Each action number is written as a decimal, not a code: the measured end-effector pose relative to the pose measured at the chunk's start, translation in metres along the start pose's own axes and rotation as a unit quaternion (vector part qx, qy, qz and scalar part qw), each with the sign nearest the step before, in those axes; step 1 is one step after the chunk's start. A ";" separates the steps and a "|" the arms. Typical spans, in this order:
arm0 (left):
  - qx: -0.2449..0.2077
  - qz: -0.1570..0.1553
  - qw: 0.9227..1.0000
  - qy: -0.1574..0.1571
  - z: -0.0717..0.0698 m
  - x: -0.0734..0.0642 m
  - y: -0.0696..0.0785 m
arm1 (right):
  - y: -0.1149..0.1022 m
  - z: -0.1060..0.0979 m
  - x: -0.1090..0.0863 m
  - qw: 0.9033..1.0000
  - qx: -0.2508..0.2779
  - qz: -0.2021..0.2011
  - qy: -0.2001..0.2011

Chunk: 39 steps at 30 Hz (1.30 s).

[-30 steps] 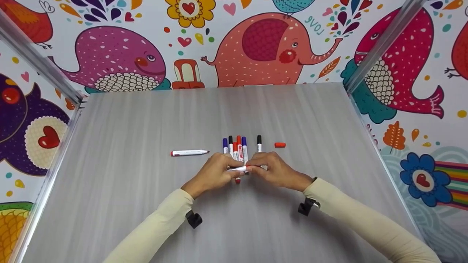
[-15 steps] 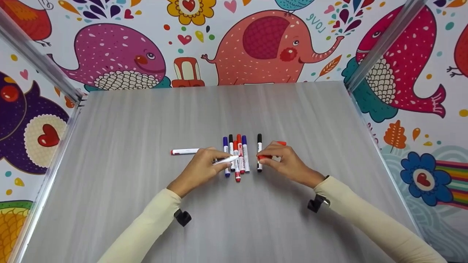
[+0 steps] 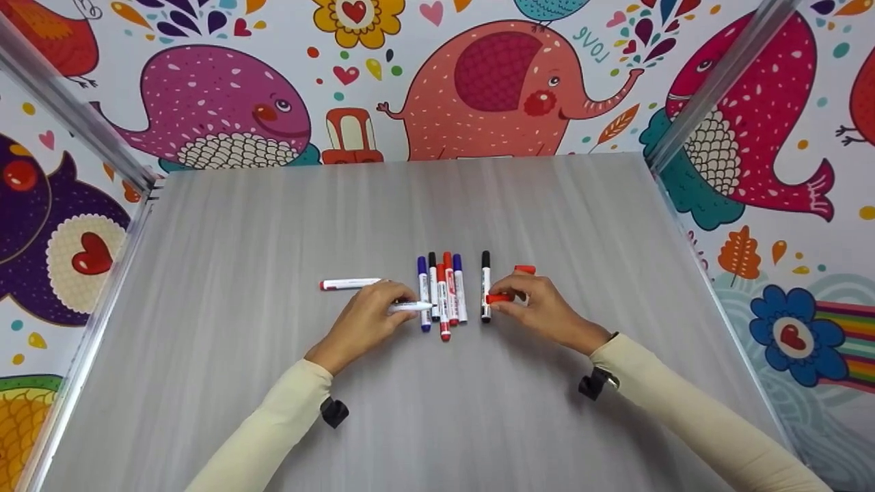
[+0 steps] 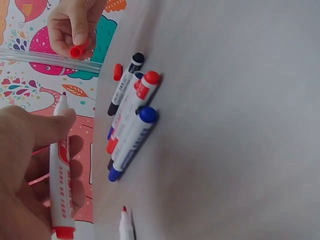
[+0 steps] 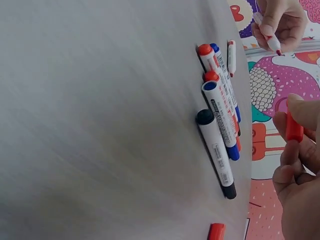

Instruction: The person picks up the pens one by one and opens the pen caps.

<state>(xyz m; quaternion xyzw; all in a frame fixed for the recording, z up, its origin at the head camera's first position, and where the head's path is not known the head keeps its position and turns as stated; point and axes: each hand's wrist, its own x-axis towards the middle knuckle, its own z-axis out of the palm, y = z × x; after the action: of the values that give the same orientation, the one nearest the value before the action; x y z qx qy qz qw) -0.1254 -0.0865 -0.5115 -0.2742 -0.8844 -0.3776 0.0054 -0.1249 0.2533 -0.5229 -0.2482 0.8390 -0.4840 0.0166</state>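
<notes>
My left hand (image 3: 366,316) holds an uncapped white marker (image 4: 61,185) with a red end plug, its dark tip bare and pointing right in the head view. In my right hand (image 3: 543,307) a red marker cap (image 5: 294,125) is pinched between thumb and fingers. Both hands are raised over the table, apart from each other. Between them lies a bunch of capped markers (image 3: 442,294) in blue, black and red, side by side. A single black-capped marker (image 3: 486,287) lies just left of my right fingers.
Another uncapped marker (image 3: 348,283) lies on the table (image 3: 273,225) beyond my left hand. A second red cap (image 5: 217,231) lies on the table by my right hand, partly covered in the head view. Patterned walls (image 3: 492,89) border the table's back and sides.
My hands were together at the marker a second ago. The red cap came off it, and the hands moved apart, left hand leftward with the marker, right hand rightward with the cap.
</notes>
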 end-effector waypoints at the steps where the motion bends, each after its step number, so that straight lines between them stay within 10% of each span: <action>1: 0.006 -0.002 1.000 0.003 0.000 -0.002 -0.002 | 0.002 0.000 0.000 1.000 -0.001 -0.004 0.002; 11: 0.032 -0.013 0.999 0.037 0.000 -0.014 -0.025 | 0.029 -0.004 0.000 0.997 -0.001 -0.050 0.054; 30: 0.121 -0.006 0.988 0.098 0.001 -0.029 -0.061 | 0.062 -0.021 -0.010 0.995 -0.007 0.065 0.079; 39: 0.135 -0.012 0.986 0.100 0.000 -0.032 -0.071 | 0.073 -0.024 -0.012 0.993 -0.012 0.056 0.100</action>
<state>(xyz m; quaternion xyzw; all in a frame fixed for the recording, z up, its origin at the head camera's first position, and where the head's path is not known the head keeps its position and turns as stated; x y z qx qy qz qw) -0.1330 -0.1418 -0.5651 -0.2216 -0.9254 -0.2804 0.1265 -0.1498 0.3078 -0.5728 -0.1519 0.8548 -0.4944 -0.0431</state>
